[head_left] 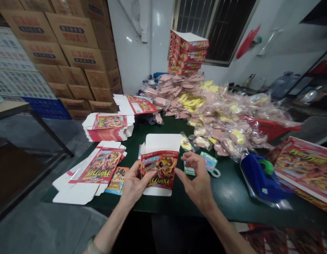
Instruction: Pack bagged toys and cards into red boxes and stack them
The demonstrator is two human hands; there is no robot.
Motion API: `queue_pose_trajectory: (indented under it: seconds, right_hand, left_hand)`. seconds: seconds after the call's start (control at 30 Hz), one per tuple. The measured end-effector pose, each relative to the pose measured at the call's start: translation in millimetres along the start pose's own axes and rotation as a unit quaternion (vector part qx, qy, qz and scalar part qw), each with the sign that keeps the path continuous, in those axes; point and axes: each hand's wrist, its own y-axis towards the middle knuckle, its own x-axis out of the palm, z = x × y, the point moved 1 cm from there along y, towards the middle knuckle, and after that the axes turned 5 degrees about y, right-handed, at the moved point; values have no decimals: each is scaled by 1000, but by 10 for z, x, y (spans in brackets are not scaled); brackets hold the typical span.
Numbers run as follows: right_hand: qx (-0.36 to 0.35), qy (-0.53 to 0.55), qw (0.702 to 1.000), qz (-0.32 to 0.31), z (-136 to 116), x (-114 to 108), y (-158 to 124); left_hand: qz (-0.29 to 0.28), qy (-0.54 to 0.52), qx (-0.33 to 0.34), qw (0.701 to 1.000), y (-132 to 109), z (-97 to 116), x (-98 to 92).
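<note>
head view, left hand (pixel 133 184) gripping red carton (pixel 163 163), right hand (pixel 198 182) loosely spread beside its edge

Here's my left hand (pixel 133 185) gripping a red carton (pixel 164 164), white flap out at the far end, my right hand (pixel 199 181) curled at its right edge! Beyond, bagged pink-and-yellow pieces (pixel 191 102) heap up; a blue tape dispenser (pixel 258 181) sits rightward.
</note>
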Motion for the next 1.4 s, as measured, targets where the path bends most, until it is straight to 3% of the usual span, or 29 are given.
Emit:
queue_pose_trajectory:
  seconds: [0.1, 0.33, 0.47, 0.67, 0.8, 0.87, 1.07, 1.17, 1.27, 1.4]
  right_hand:
    - [14, 21, 1000, -9, 97, 37, -61]
    - [-71, 113, 990, 47, -34, 168, -41]
    - [-121, 84, 985, 89, 13, 233, -137]
    - [-209, -38, 975, 58, 46, 193, -144]
    - [-232, -82, 969, 29, -18, 166, -62]
    - [-233, -76, 969, 14, -80, 144, -28]
    - [-115, -46, 992, -1, -168, 92, -37]
    - [-61, -37, 997, 25, -110, 95, -71]
    - [11, 20, 999, 30, -68, 83, -67]
    - [100, 163, 980, -65, -75, 22, 17]
  left_hand:
    - [-1, 17, 7, 1000, -17, -83, 4]
    - [2, 55, 50, 997, -162, -150, -23]
    - [-10, 10, 79, 997, -156, -127, -6]
    - [35, 40, 144, 988, -44, -1, -78]
    - [72, 64, 215, 972, 12, 218, -97]
    - [86, 48, 220, 971, 11, 343, -84]
    - [113, -32, 94, 989, -21, 459, 69]
    - [87, -156, -2, 984, 2, 445, 185]
    - [48, -226, -37, 972, 52, 461, 251]
    - [37, -199, -44, 978, 92, 437, 237]
